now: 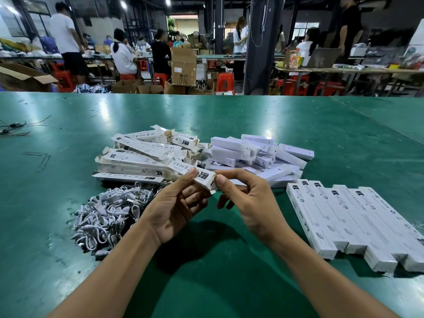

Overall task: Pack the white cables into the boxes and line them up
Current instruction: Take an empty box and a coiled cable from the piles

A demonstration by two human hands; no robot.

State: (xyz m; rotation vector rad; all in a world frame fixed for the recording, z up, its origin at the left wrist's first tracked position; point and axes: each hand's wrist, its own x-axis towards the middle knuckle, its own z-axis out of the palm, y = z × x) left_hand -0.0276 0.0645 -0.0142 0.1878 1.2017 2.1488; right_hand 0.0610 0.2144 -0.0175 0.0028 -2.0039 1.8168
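The printed box [203,177] held at the centre of the frame carries a "RoHS" mark, a CE mark and a recycling symbol beside a small black label panel whose print is too fine to read. The same "RoHS" and CE marks show on the heap of open boxes [140,157] left of centre, flaps sticking out; one box there bears a word starting "SMART", the rest unreadable.

The left hand [176,210] grips the held box from below and the side, its thumb on the top face and its fingers [195,198] curled under it. The right hand [250,203] pinches the box's near end between thumb and forefinger, at the end flap; its other fingers are loosely curled and touch nothing. The box is lifted off the green bench [229,115], just in front of the heap.

The white cables [110,214] lie in a tangled pile at lower left of the frame, just beside the left wrist and touching the front edge of the open boxes. At right of centre sits a heap of plain white boxes [252,154] with no print showing. At lower right, a row of boxes [348,221] lies side by side, touching, label side up, their near ends staggered; each has a black panel at the far end and small symbols, with "RoHS" legible on the rightmost ones.

Across the upper frame, people work at other tables among cardboard cartons [183,65] and red stools [224,81].
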